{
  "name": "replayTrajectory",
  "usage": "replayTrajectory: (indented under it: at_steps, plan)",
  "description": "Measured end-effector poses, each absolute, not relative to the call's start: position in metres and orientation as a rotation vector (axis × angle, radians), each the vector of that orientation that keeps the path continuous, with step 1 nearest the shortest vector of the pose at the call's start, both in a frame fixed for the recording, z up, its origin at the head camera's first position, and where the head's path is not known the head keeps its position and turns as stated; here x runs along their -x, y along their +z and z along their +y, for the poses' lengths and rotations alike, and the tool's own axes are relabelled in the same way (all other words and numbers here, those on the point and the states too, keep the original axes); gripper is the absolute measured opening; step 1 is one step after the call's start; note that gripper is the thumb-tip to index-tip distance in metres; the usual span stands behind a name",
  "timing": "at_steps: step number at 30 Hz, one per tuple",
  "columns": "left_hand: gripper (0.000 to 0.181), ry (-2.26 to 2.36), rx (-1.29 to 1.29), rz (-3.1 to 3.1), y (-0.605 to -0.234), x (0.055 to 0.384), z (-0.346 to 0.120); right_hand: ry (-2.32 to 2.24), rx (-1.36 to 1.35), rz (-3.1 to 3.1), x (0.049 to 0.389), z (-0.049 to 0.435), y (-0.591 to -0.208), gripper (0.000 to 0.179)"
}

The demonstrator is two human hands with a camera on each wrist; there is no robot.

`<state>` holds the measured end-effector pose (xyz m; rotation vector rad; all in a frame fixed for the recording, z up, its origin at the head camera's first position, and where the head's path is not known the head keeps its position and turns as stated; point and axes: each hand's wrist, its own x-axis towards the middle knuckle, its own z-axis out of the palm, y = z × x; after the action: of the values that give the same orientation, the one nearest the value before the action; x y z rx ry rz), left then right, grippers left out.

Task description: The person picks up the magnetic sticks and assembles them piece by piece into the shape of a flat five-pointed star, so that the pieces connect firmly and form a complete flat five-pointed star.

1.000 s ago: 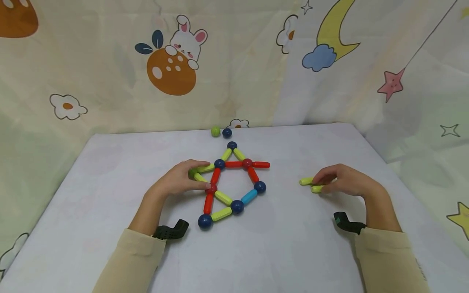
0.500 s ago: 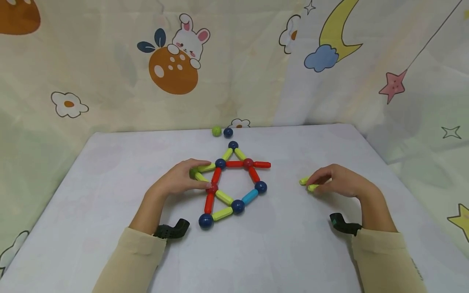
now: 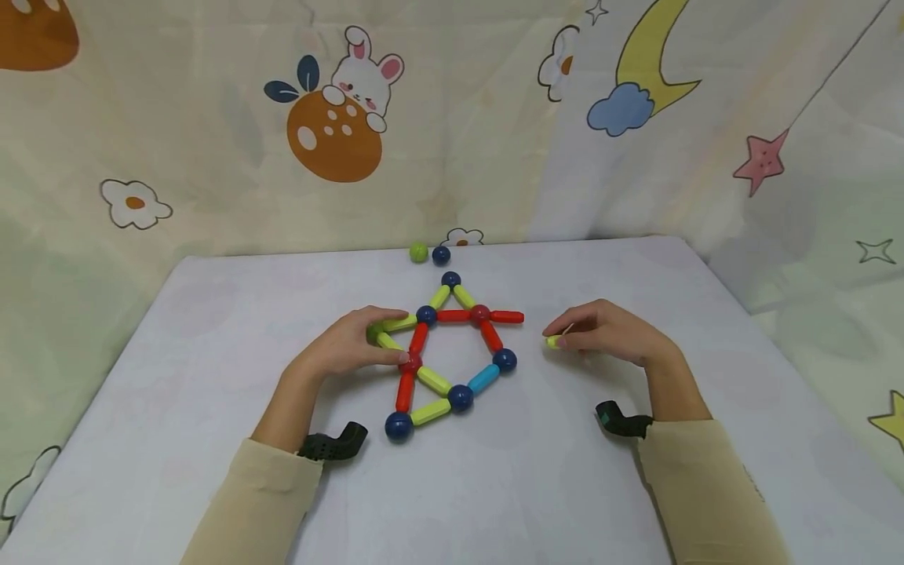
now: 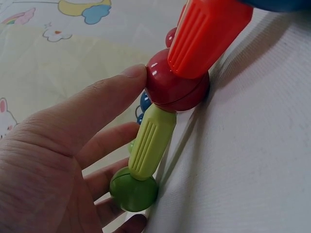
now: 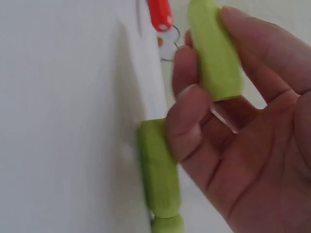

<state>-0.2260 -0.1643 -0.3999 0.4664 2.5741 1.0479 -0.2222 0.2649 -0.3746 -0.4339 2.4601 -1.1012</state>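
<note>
A flat frame of magnetic sticks and balls lies mid-table, with red, blue and yellow-green sticks. My left hand (image 3: 349, 341) holds its left corner. The thumb touches a red ball (image 4: 172, 80), while the fingers reach around behind a green ball (image 4: 133, 189) and a yellow-green stick (image 4: 153, 141). Right of the frame, my right hand (image 3: 614, 333) pinches a yellow-green magnetic stick (image 5: 216, 51) between thumb and fingers. In the right wrist view, a second yellow-green stick (image 5: 160, 170) sits beside the lower fingers, close to the table; the hand hides it in the head view.
Behind the frame's top blue ball (image 3: 450, 280), a loose green ball (image 3: 419, 252) and a dark blue ball (image 3: 441, 256) stand near the table's back edge. A red stick (image 3: 507, 317) juts right from the frame. A patterned cloth (image 3: 480, 118) hangs behind the white table (image 3: 537, 486).
My right hand has moved left toward the frame, carrying yellow-green sticks. Two showed in the head view earlier, one shows there now. The left hand and frame stay in place.
</note>
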Motion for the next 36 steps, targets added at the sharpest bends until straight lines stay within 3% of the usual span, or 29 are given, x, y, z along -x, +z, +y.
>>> replayTrajectory:
  at_steps: [15,36]
  plan:
    - [0.074,1.057,-0.478,2.556,-0.402,0.228,-0.164,-1.143,0.415,2.358,0.244,0.218,-0.385,0.022]
    - [0.074,1.058,-0.473,2.567,-0.400,0.227,-0.165,-1.139,0.340,2.391,0.239,0.221,-0.379,0.027]
